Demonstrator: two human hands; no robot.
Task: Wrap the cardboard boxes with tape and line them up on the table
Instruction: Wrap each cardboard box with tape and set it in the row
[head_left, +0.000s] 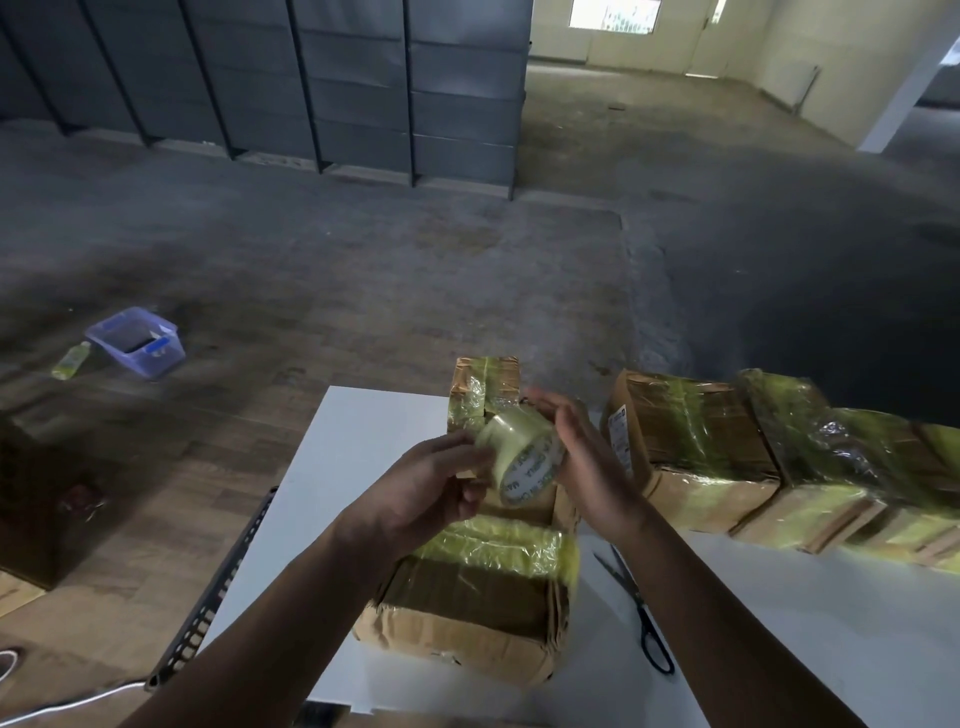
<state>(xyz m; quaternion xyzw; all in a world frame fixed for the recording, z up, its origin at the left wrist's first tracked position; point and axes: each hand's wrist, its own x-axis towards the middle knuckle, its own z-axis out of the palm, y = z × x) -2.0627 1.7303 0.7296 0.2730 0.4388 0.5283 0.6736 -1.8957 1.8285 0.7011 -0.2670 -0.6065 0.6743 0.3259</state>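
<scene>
A roll of clear yellowish tape (522, 457) is held above the white table (363, 441) between both hands. My left hand (431, 486) pinches its left side, and my right hand (582, 452) cups its right side with fingers fairly straight. Right under the hands lies a cardboard box (467, 597) with a band of tape across its top. Behind it stands a smaller taped box (483, 384). A row of taped boxes (727, 447) runs along the table to the right.
Black scissors (644, 613) lie on the table right of the near box. A perforated metal bar (218, 587) leans along the table's left edge. On the floor to the left sit a clear plastic tub (137, 340) and a small bottle (70, 359). Dark shelving (311, 88) stands far behind.
</scene>
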